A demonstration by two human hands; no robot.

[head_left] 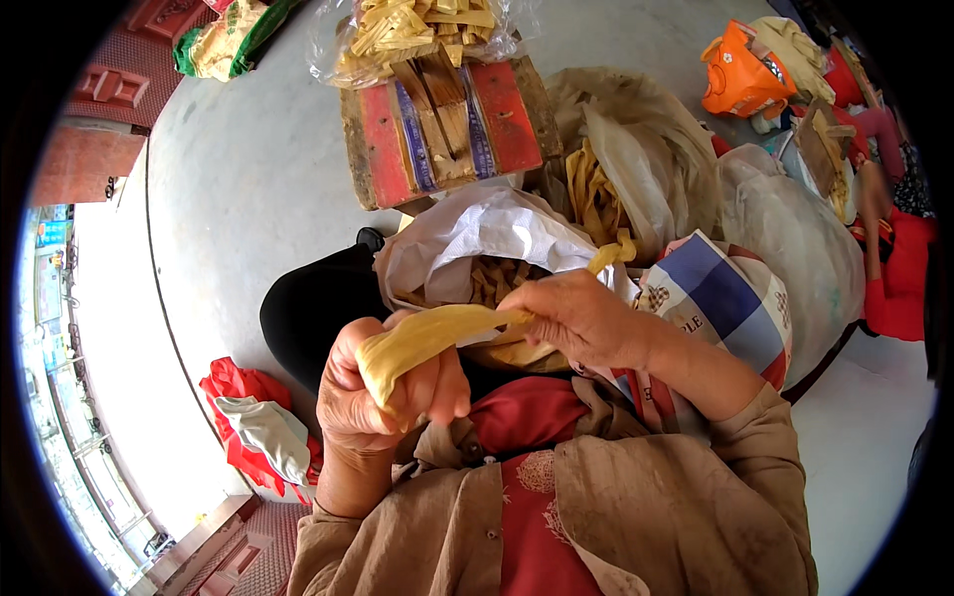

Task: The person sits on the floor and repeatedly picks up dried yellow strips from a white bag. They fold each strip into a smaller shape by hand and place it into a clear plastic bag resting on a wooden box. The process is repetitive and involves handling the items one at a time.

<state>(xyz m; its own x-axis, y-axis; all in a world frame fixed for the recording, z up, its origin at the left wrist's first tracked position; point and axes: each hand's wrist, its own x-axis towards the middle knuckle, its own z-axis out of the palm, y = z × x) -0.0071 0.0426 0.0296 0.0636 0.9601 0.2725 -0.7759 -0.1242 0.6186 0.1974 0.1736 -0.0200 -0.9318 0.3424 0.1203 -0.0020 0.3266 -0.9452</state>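
Note:
A broad, flat yellow strip (422, 340), leaf-like and slightly curled, stretches between my two hands in front of my chest. My left hand (383, 397) is closed around its wider end, which folds down over the fingers. With thumb and fingers together, my right hand (576, 316) pinches the narrower end. Just beyond my hands, a white sack (477, 228) stands open between my knees, with small yellowish-brown pieces (497, 278) inside. More long yellow strips (593, 194) lie in a translucent plastic bag (661, 149) ahead to the right.
A red-topped wooden stand (517, 114) holds a slotted wood block (437, 109) and a clear bag of folded yellow pieces (422, 30). A checked bag (730, 293) rests by my right arm. Red and grey cloths (263, 432) lie left. An orange basket (745, 74) and another person (899, 268) are right.

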